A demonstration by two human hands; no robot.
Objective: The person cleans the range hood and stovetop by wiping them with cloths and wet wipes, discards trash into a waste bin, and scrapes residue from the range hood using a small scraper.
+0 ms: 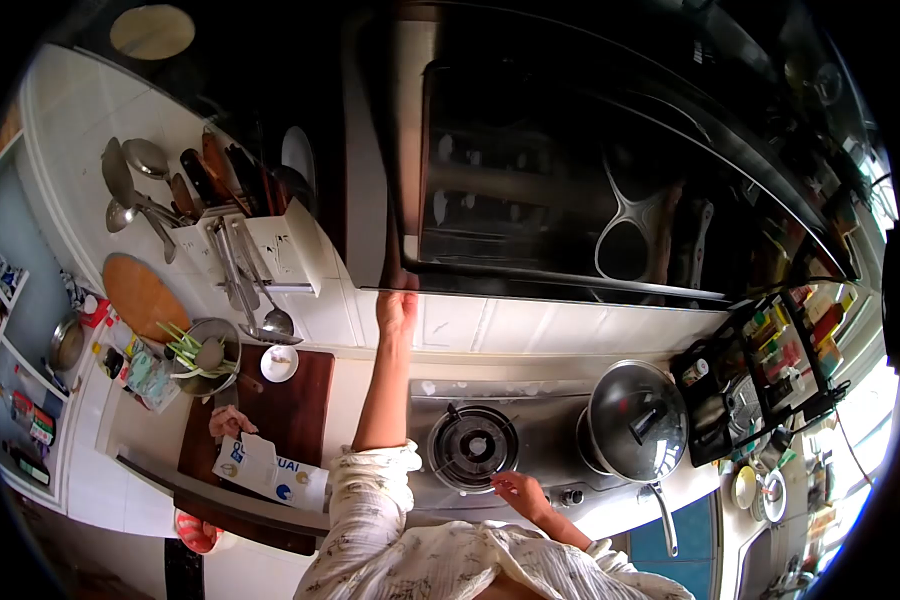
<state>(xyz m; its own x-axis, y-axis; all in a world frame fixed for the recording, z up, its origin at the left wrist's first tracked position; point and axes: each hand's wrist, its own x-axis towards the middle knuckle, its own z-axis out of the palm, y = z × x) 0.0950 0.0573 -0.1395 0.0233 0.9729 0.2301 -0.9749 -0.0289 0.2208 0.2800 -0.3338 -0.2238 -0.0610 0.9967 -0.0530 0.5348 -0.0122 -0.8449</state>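
Note:
My left hand (398,310) is raised to the lower left edge of the black range hood (560,285), touching or very near it. Its fingers are partly lost in the dark edge, so their grip is unclear. My right hand (520,492) hovers by the front right of the left gas burner (473,447), fingers loosely bent and apart, with nothing visible in them. Right of it, a stove knob (571,497) sits on the steel cooktop (540,440). A wok with a glass lid (635,420) stands on the right burner, its handle pointing toward me.
Left of the stove, a wooden cutting board (305,400) carries a small white bowl (279,363), a piece of raw meat (232,422) and a printed packet (270,470). Green stalks fill a metal basin (205,375). Utensils hang on a wall rack (280,240). A black shelf (760,365) stands right.

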